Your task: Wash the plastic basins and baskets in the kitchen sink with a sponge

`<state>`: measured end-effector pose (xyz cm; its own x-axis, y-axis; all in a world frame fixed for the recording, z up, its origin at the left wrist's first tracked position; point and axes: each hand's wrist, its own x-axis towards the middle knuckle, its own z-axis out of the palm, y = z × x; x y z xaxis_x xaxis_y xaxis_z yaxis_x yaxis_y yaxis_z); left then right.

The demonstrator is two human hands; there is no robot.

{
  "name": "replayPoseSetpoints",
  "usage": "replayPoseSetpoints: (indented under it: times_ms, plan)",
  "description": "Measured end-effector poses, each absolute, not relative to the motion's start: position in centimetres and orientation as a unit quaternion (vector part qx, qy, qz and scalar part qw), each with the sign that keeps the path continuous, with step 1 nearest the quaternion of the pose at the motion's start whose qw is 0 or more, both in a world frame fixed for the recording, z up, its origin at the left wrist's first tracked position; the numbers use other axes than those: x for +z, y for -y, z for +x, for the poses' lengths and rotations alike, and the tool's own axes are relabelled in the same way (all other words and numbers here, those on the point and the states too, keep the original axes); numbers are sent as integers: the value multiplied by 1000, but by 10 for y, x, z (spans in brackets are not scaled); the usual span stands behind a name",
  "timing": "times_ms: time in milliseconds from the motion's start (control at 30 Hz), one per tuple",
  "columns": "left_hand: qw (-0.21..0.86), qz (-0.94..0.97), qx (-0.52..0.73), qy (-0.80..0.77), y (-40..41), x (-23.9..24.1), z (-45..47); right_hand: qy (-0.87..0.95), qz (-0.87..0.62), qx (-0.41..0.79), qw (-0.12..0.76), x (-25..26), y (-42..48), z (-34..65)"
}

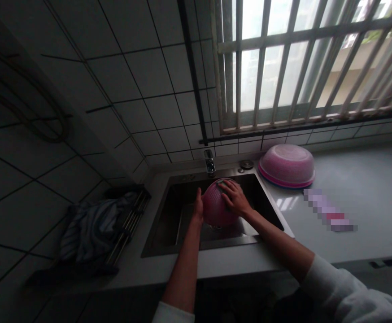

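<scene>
A pink plastic colander bowl (213, 207) is held upside down over the steel sink (169, 220), below the tap (210, 162). My left hand (198, 207) grips its left rim. My right hand (235, 197) lies on top of its domed back with fingers pressed on a dark pad or sponge (223, 183) against the surface. Whether water is running cannot be made out.
A second pink bowl (287, 165) lies upside down on the grey counter (367, 193) right of the sink. A rack with crumpled cloth (91, 229) sits left of the sink. Tiled walls rise on the left and a barred window (303, 63) stands behind.
</scene>
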<state>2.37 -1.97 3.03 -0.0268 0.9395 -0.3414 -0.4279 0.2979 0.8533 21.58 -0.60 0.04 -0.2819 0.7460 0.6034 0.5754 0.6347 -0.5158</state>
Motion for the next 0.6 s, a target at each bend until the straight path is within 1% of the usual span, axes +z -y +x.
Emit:
replayPoseSetpoints:
  times_ms: [67,133,200,267,400,467,533,600]
  plan:
    - [634,259,541,-488,18,27,22,862,-342,59,370,8,22,200]
    - [615,255,547,-508,16,24,20,910,-262,43,319,14,33,188]
    - [603,255,546,-523,15,22,20,923,-228,45,307,16,33,186]
    - [608,260,544,-517,16,22,21,906,-254,62,333,13,23,194]
    - [649,275,518,-485,19,26,23,787,-411,136,439,-2,-7,221]
    - [654,277,507,-489,19,27,23,737,-459,161,470,-8,-13,227]
    - [641,274,516,-497,19,28,22,740,-456,152,470,-9,-9,223]
    - [637,268,530,-492,17,27,20,785,-417,120,443,-5,4,211]
